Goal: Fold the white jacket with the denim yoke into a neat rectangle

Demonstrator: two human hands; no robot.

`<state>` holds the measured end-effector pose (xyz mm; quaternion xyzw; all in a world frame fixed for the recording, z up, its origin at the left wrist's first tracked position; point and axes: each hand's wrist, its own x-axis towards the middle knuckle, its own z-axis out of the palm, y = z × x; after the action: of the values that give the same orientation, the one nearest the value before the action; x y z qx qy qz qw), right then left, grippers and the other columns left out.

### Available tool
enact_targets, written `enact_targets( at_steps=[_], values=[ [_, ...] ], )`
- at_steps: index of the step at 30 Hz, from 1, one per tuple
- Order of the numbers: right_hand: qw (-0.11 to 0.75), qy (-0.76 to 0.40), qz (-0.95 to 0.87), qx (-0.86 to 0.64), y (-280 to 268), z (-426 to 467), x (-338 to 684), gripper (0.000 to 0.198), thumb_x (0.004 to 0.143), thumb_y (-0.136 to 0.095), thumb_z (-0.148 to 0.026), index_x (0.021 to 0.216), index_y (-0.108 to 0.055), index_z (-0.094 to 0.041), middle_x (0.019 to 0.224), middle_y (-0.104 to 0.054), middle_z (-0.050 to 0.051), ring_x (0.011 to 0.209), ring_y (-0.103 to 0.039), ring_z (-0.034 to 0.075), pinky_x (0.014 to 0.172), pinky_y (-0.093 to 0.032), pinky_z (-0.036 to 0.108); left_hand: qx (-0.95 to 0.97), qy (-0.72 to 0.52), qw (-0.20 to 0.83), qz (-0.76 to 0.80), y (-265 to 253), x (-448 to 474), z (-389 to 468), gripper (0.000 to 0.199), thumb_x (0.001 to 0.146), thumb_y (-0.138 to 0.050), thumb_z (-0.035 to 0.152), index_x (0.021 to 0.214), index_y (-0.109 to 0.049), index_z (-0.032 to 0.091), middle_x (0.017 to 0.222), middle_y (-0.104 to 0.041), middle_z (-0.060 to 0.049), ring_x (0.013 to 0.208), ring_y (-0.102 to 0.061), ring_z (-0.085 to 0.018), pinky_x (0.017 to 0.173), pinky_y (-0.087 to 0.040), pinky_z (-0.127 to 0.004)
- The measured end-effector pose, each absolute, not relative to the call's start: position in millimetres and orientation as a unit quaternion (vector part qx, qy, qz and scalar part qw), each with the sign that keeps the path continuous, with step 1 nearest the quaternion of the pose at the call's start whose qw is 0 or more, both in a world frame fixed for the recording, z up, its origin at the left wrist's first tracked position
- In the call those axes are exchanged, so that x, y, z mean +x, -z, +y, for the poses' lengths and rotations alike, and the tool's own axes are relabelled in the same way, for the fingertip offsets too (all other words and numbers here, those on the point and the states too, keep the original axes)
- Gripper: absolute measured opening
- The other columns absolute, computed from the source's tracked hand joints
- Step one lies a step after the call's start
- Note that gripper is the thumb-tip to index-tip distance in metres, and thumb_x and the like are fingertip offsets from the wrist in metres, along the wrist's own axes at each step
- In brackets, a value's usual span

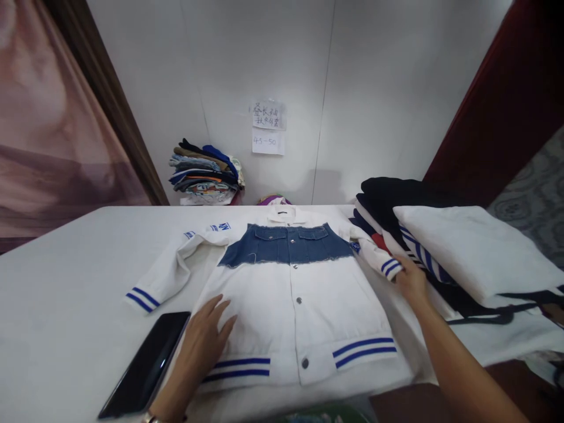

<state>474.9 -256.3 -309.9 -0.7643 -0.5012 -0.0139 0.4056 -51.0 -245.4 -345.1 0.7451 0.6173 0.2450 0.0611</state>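
A white button-front jacket with a blue denim chest panel and blue-striped hem and cuffs lies front up on the white table, collar away from me. My left hand rests on its lower left front, fingers spread. At the right, my right hand has its fingers closed on the striped cuff of the right-side sleeve. The other sleeve stretches out to the left, bent, with its cuff near a black smartphone.
A pile of folded clothes stands at the back left. On the right lies a heap of garments, with a white folded one on top and black ones behind. Handwritten paper notes hang on the wall.
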Motion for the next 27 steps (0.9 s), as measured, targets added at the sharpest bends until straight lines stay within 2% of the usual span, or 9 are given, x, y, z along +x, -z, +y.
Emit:
enact_targets(
  at_steps=[2,4,6,11,14,17,19,23,27],
  values=[
    [0.446,0.092,-0.523,-0.720,279,-239,467,0.039,0.077,-0.038,-0.016,0.102,-0.068,-0.012,0.135,-0.056,0.013,0.125,-0.052,0.025,0.108,-0.038,0.041,0.749,-0.280,0.102,0.591,332,-35,-243,0.037,0.082,-0.051,0.043,0.111,-0.066,0.024,0.135,-0.057,-0.008,0.124,-0.053,-0.028,0.105,-0.042,-0.044],
    [0.484,0.195,-0.595,-0.611,250,-227,445,0.033,0.081,-0.039,-0.014,0.095,-0.069,-0.015,0.138,-0.054,0.012,0.126,-0.051,0.025,0.109,-0.038,0.042,0.749,-0.314,0.148,0.565,320,-13,-242,0.037,0.083,-0.051,0.044,0.111,-0.065,0.025,0.137,-0.055,-0.007,0.125,-0.051,-0.027,0.105,-0.043,-0.043],
    [0.462,0.248,-0.703,-0.480,233,-224,408,0.025,0.084,-0.044,-0.012,0.088,-0.068,-0.018,0.133,-0.058,0.011,0.123,-0.054,0.024,0.105,-0.043,0.043,0.742,-0.342,0.203,0.540,310,11,-241,0.036,0.082,-0.052,0.045,0.109,-0.066,0.025,0.137,-0.055,-0.006,0.127,-0.050,-0.027,0.105,-0.044,-0.041],
    [0.245,0.131,-0.939,-0.201,247,-263,307,0.027,0.088,-0.044,-0.007,0.077,-0.064,-0.021,0.115,-0.069,0.006,0.095,-0.065,0.017,0.081,-0.057,0.033,0.625,-0.393,0.449,0.503,306,58,-232,0.045,0.084,-0.048,0.051,0.116,-0.061,0.021,0.131,-0.059,-0.009,0.119,-0.057,-0.025,0.095,-0.050,-0.036],
    [0.247,0.020,-0.953,-0.177,271,-290,290,0.027,0.088,-0.041,-0.009,0.091,-0.065,-0.020,0.117,-0.069,0.007,0.100,-0.065,0.015,0.084,-0.057,0.030,0.519,-0.380,0.562,0.520,317,71,-224,0.055,0.087,-0.043,0.055,0.124,-0.053,0.016,0.132,-0.056,-0.015,0.112,-0.061,-0.025,0.087,-0.053,-0.036],
    [0.340,-0.041,-0.900,-0.270,292,-302,306,0.034,0.089,-0.038,-0.008,0.112,-0.062,-0.018,0.118,-0.068,0.010,0.108,-0.064,0.016,0.089,-0.056,0.031,0.533,-0.364,0.523,0.556,329,77,-224,0.053,0.084,-0.053,0.048,0.125,-0.052,0.013,0.130,-0.056,-0.017,0.115,-0.058,-0.026,0.094,-0.049,-0.036],
    [0.370,-0.078,-0.855,-0.353,304,-304,319,0.036,0.091,-0.037,-0.010,0.115,-0.063,-0.017,0.114,-0.069,0.011,0.107,-0.064,0.017,0.090,-0.055,0.033,0.579,-0.358,0.458,0.572,330,81,-231,0.054,0.082,-0.057,0.046,0.125,-0.051,0.013,0.127,-0.057,-0.017,0.112,-0.058,-0.026,0.095,-0.048,-0.038],
    [0.328,-0.245,-0.750,-0.519,321,-308,319,0.036,0.093,-0.046,-0.029,0.124,-0.060,-0.018,0.116,-0.067,0.012,0.097,-0.066,0.021,0.084,-0.056,0.036,0.687,-0.357,0.321,0.546,317,91,-258,0.053,0.081,-0.058,0.048,0.123,-0.051,0.016,0.122,-0.055,-0.013,0.110,-0.056,-0.026,0.092,-0.047,-0.042],
    [0.299,-0.369,-0.705,-0.527,327,-314,294,0.053,0.089,-0.054,-0.035,0.139,-0.048,-0.018,0.127,-0.061,0.012,0.093,-0.064,0.021,0.082,-0.055,0.037,0.749,-0.311,0.237,0.535,309,97,-272,0.042,0.074,-0.067,0.039,0.109,-0.057,0.017,0.112,-0.058,-0.011,0.107,-0.054,-0.027,0.093,-0.044,-0.042]
  ],
)
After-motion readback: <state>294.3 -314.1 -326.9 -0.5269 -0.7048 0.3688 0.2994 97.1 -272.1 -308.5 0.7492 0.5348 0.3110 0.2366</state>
